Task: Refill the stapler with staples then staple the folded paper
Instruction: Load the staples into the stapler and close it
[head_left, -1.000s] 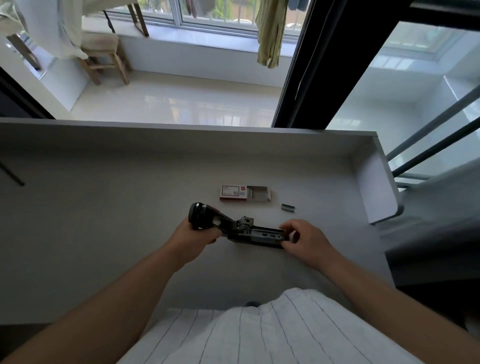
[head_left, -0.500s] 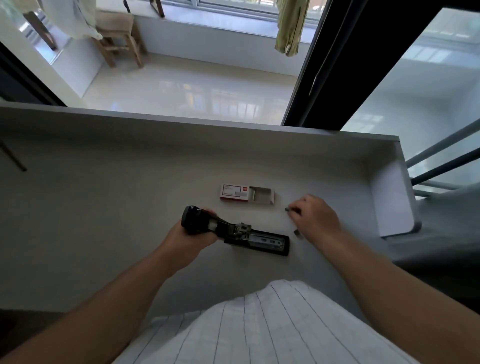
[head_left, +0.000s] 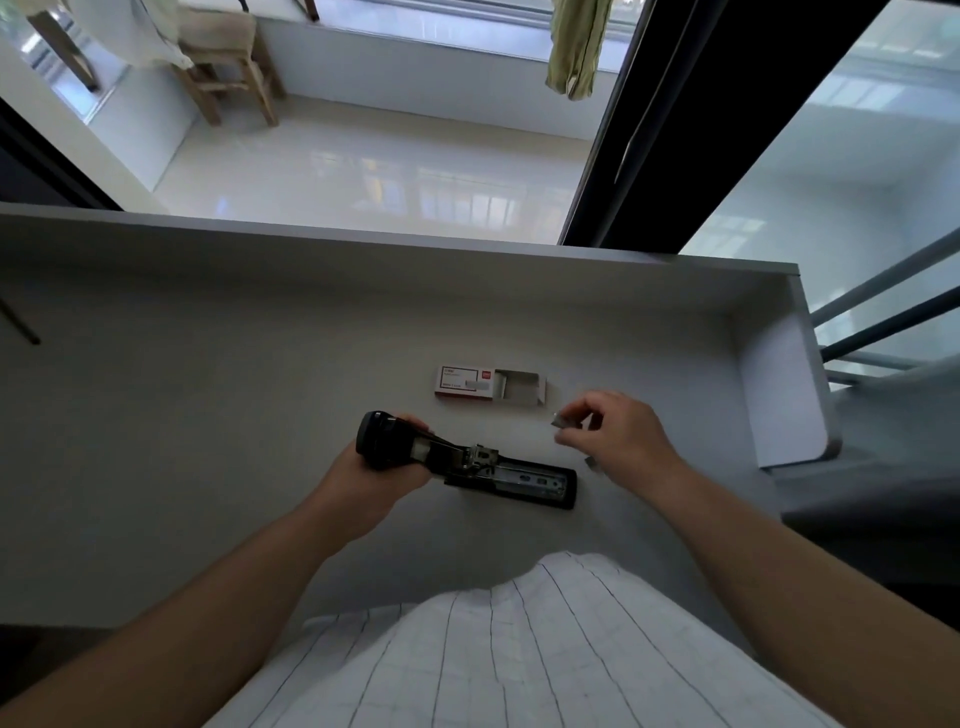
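On the desk (head_left: 208, 415), your left hand (head_left: 374, 470) clasps the opened stapler (head_left: 467, 462); your right hand (head_left: 613, 434) pinches staples (head_left: 562, 420). Next, seat them in its channel.

Pale grey worktop (head_left: 208, 441), raised lip along the far edge and a rounded side panel at the right end. Lying on it: opened staple box (head_left: 488, 384), red-and-white sleeve with its tray slid out to the right; black stapler (head_left: 514, 475) opened flat, base on the surface; one small staple strip (head_left: 592, 462) just right of the stapler's end.
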